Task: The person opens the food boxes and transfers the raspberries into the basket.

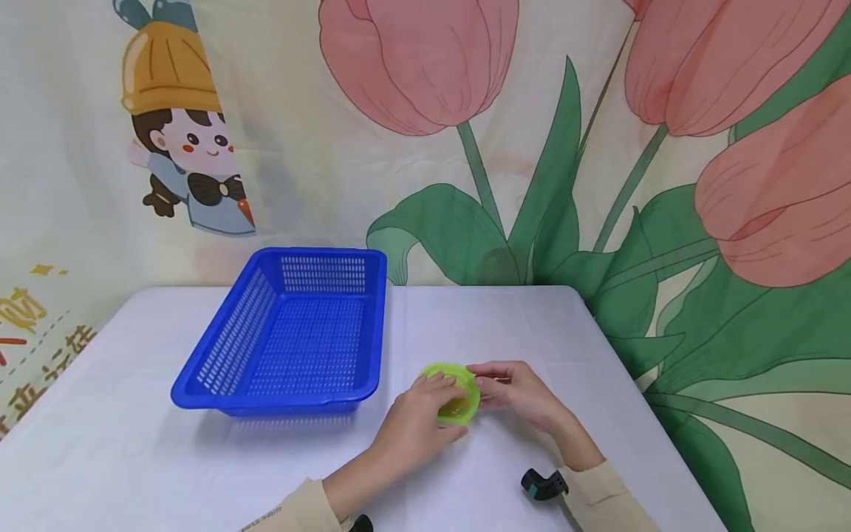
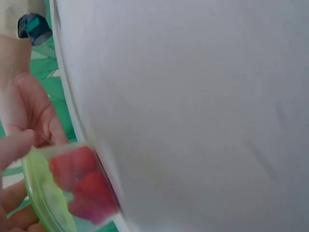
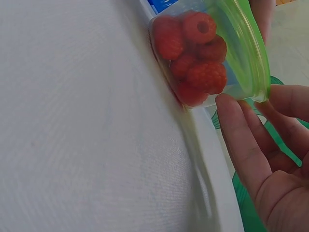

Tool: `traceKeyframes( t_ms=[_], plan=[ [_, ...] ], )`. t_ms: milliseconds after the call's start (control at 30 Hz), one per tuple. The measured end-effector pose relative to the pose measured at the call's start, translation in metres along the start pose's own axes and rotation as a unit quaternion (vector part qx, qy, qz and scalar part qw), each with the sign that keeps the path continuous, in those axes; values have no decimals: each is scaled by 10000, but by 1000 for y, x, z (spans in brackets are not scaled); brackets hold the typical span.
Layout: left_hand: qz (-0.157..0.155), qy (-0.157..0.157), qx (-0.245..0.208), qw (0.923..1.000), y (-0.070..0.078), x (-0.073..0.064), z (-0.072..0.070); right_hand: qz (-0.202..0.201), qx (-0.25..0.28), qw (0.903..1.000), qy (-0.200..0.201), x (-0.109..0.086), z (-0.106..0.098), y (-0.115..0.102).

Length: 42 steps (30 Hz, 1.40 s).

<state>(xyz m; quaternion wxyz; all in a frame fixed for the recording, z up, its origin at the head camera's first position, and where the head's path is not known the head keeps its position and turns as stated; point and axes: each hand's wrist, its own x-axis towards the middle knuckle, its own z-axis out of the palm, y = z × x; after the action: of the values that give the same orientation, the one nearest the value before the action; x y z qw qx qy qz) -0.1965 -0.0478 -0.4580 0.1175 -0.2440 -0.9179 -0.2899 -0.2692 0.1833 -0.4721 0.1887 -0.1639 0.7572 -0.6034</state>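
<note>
A small clear container (image 3: 166, 77) with a light green lid (image 1: 473, 403) stands upright on the white table. Several raspberries (image 3: 207, 76) show through its wall. My left hand (image 1: 419, 423) lies over the lid and grips it, fingers across the top and thumb at the near side. From the right, my right hand (image 1: 518, 391) holds the lid's rim and the wall below it with its fingertips. In the left wrist view the red fruit is blurred, and the lid's middle is partly hidden under the left fingers in the head view.
A blue plastic basket (image 1: 379, 332) with slotted walls stands to the left of the container. The white tablecloth (image 1: 120, 458) covers the table, whose right edge runs beside my right arm. Behind hangs a backdrop (image 1: 279, 148) with printed tulips and a cartoon figure.
</note>
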Motion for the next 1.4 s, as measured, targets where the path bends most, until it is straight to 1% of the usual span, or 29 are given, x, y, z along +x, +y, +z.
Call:
traceKeyframes(
  t_ms=[100, 200, 300, 400, 500, 633, 767, 1000, 1200, 1267, 1400],
  plan=[
    [25, -3, -109, 9999, -3, 0, -1, -1, 1, 10000, 5, 0, -1, 0],
    [48, 68, -91, 9999, -4, 0, 0, -17, 27, 10000, -36, 1, -1, 0],
    [37, 121, 10, 9999, -2, -1, 1, -29, 75, 9999, -69, 1, -1, 0],
    [114, 111, 242, 9996, -2, 0, 1, -27, 112, 9999, -84, 1, 0, 0],
    [307, 136, 527, 9980, -2, 2, 0, -28, 147, 9998, -114, 1, 0, 0],
    [630, 285, 783, 9945, -3, 5, -1, -18, 155, 9998, -143, 1, 0, -1],
    [844, 281, 862, 9923, -5, 6, -2, -12, 181, 9998, -122, 1, 1, -1],
    [1325, 283, 1143, 9842, -9, 8, -4, 66, 447, 9989, -77, 3, 5, 0],
    [1580, 290, 1111, 9807, -12, 11, -4, 112, 457, 9989, -62, 4, 6, 1],
    [1693, 334, 1141, 9784, -13, 12, -5, 100, 453, 9989, -88, 4, 5, 1],
    [1977, 407, 1271, 9711, -15, 15, -5, 82, 444, 9989, -95, 5, 4, 0]
  ],
)
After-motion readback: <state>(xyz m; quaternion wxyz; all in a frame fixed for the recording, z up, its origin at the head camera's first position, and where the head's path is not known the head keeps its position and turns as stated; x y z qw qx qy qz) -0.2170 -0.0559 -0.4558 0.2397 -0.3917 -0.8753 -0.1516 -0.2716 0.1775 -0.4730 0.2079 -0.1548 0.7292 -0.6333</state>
